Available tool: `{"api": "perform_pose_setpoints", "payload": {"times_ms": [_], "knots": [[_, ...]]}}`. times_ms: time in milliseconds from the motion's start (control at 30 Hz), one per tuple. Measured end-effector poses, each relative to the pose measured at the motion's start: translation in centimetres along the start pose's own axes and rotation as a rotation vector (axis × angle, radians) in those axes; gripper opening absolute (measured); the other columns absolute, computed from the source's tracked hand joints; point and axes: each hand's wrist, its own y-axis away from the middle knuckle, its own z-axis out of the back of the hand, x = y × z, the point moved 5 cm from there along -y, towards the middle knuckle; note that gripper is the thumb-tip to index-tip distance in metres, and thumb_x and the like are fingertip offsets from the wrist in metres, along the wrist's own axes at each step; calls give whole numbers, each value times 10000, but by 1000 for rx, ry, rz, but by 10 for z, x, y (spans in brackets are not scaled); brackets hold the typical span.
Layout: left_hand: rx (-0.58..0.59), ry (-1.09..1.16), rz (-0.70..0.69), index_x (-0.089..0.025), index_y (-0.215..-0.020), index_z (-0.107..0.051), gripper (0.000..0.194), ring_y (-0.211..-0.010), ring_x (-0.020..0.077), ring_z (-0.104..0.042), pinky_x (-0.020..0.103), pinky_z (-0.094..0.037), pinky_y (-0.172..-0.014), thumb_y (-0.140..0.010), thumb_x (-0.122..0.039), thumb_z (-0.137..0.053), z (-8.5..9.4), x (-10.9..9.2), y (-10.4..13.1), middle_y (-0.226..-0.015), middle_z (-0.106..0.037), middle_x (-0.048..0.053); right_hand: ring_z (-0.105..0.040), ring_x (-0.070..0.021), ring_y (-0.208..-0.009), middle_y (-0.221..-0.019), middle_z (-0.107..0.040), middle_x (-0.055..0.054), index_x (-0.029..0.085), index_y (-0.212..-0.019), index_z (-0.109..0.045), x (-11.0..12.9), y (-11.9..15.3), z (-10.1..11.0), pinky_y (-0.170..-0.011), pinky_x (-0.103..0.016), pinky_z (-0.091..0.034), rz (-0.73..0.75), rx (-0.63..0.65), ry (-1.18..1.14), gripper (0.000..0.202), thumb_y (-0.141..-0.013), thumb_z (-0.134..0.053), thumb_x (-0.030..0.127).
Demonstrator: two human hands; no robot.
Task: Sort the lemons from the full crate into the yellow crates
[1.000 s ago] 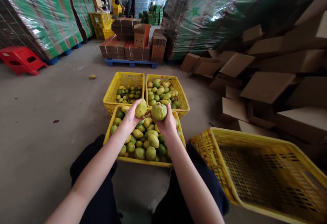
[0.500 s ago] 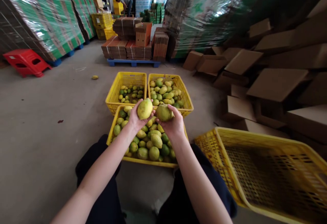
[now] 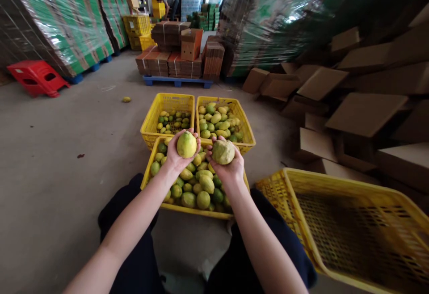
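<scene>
A yellow-green lemon (image 3: pixel 187 144) rests in my left hand (image 3: pixel 177 155), its fingers curled round the far side. Beside it, my right hand (image 3: pixel 231 167) holds a duller, blotchy green lemon (image 3: pixel 223 152) in its palm. The two hands are slightly apart, above the near yellow crate (image 3: pixel 197 213), which is full of green and yellow lemons. Beyond them stand two more crates: the far left crate (image 3: pixel 147 128) has a low layer of small lemons, and the far right crate (image 3: pixel 250 137) holds a deeper heap.
An empty yellow crate (image 3: pixel 304 231) stands at the right, near cardboard boxes (image 3: pixel 367 113). One lemon (image 3: pixel 126 99) lies on the floor. A red stool (image 3: pixel 38 78) is at the left. Flat cartons sit on a blue pallet (image 3: pixel 177 81); a person (image 3: pixel 170 1) bends over far behind.
My hands have moved a little apart. The right lemon has turned in my hand, showing a rough, pale patch, and the left lemon has turned more upright.
</scene>
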Motion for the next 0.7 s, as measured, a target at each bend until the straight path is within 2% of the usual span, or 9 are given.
{"api": "perform_pose_setpoints", "payload": {"times_ms": [200, 333, 433, 533, 633, 700], "knots": [[62, -126, 25, -151, -606, -606, 349, -481, 142, -622, 227, -518, -448, -908, -200, -439, -4, 4, 8, -565, -640, 41, -632, -179, -581, -665, -672, -24, 202, -692, -647, 11, 15, 0, -547, -315, -540, 102, 118, 93, 127, -725, -554, 283], [84, -138, 60, -149, -609, -591, 314, -471, 148, -614, 241, -521, -438, -892, -202, -465, -6, 10, 12, -554, -623, 35, -673, -228, -660, -676, -685, -61, 175, -672, -673, 16, 24, 1, -627, -385, -586, 122, 177, 213, 161, -701, -574, 299], [15, -16, 47, -153, -711, -614, 250, -560, 148, -665, 240, -565, -509, -905, -206, -465, 0, 12, 7, -644, -669, 36, -701, -248, -741, -756, -724, -83, 165, -773, -702, 16, 26, 12, -677, -392, -603, 97, 86, 227, 231, -758, -579, 360], [-132, 84, -4, -165, -891, -646, 221, -662, 150, -700, 239, -592, -598, -939, -223, -438, 14, 12, -3, -740, -697, 45, -718, -258, -800, -858, -755, -96, 174, -911, -700, 12, 25, 27, -733, -418, -614, 38, -31, 157, 264, -777, -547, 343], [-240, 82, -3, -172, -1092, -642, 323, -694, 164, -702, 251, -598, -625, -967, -266, -360, 25, 16, -10, -800, -700, 73, -728, -282, -880, -834, -755, -89, 193, -952, -670, 7, 24, 37, -790, -473, -618, -40, -80, 86, 250, -763, -523, 264], [-247, 71, 10, -153, -1188, -623, 384, -726, 185, -709, 266, -603, -632, -961, -272, -337, 28, 20, -12, -835, -703, 100, -728, -290, -926, -816, -753, -88, 195, -961, -660, 5, 25, 40, -811, -480, -622, -73, -89, 67, 229, -788, -525, 256]]}}
